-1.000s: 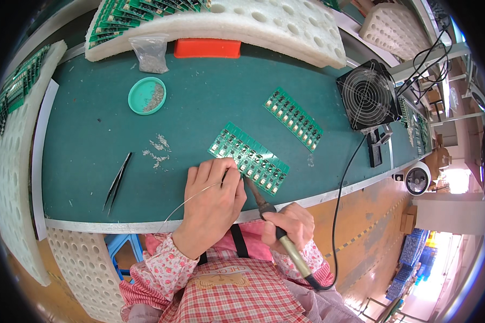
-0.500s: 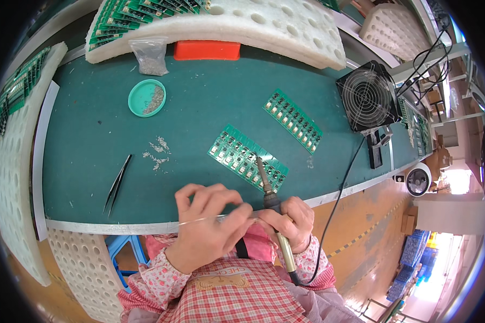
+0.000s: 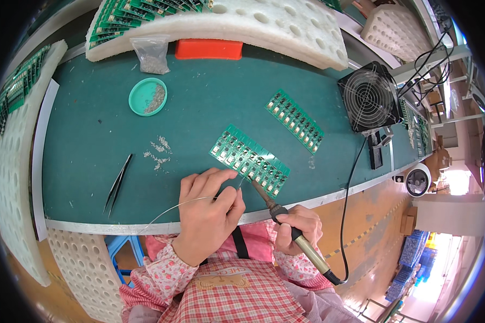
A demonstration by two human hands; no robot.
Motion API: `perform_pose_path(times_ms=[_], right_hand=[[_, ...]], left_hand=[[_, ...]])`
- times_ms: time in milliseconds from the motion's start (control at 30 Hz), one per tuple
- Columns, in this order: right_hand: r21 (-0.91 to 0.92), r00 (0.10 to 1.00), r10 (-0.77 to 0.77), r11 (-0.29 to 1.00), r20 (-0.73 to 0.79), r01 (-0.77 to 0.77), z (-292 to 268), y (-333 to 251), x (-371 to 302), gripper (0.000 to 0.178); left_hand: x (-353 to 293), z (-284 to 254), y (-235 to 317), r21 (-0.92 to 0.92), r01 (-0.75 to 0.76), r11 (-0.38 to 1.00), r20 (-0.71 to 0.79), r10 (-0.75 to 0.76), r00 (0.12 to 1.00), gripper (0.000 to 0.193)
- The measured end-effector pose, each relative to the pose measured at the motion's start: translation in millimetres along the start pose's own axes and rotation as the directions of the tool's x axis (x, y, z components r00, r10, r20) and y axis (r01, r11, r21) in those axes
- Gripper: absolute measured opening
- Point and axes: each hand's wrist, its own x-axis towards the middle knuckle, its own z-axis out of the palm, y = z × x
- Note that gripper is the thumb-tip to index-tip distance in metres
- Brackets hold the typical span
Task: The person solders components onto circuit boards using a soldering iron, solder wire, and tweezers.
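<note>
My right hand (image 3: 300, 229) is closed around the handle of a soldering iron (image 3: 291, 226), whose tip points up and left at the near edge of a green circuit board panel (image 3: 250, 160). Between the fingers of my left hand (image 3: 207, 212) runs a thin strand of solder wire (image 3: 170, 209); its short end sticks out toward the iron's tip at the board. Whether tip and wire touch is too small to tell. The panel lies flat on the green mat, tilted, with rows of small parts. A second circuit board panel (image 3: 295, 121) lies farther back to the right.
Black tweezers (image 3: 117, 184) and scattered tiny parts (image 3: 158, 153) lie at left, below a turquoise dish (image 3: 147, 97). A plastic bag (image 3: 151, 56), a red tray (image 3: 208, 49) and a foam block (image 3: 275, 27) line the back. At right stands a black fan (image 3: 368, 97); the iron's cord hangs nearby.
The soldering iron has swung from over the panel to its near edge, its handle now slanting lower right. My hands have parted; the left has moved up to the board with the wire.
</note>
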Motion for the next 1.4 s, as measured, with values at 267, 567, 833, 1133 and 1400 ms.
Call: perform_pose_path(times_ms=[267,567,833,1133,1400], right_hand=[[-0.006,1.000,-0.011,1.000,-0.002,0.011,7.2,3.2,3.2,0.019],[-0.024,0.999,-0.016,1.000,0.047,0.017,7.5,-0.9,8.0,0.024],[-0.089,0.985,-0.106,0.989,0.139,0.119,10.0,-4.4,10.8,0.029],[-0.036,1.000,0.013,0.999,0.003,-0.013,-1.2,-3.3,0.9,0.013],[-0.015,0.997,0.022,1.000,-0.079,-0.023,6.8,-2.7,3.9,0.014]], left_hand=[[1.2,2.8,1.4,0.040,-0.015,0.999,0.002,0.015,1.000,0.017],[1.1,3.4,2.2,0.043,-0.010,0.999,0.004,0.010,1.000,0.017],[-1.4,3.0,1.8,0.059,-0.014,0.998,0.025,0.012,1.000,0.016],[1.1,0.1,0.3,0.048,-0.034,0.998,0.029,0.032,0.999,0.016],[5.1,-1.7,-5.5,0.014,0.006,1.000,-0.013,-0.005,1.000,0.018]])
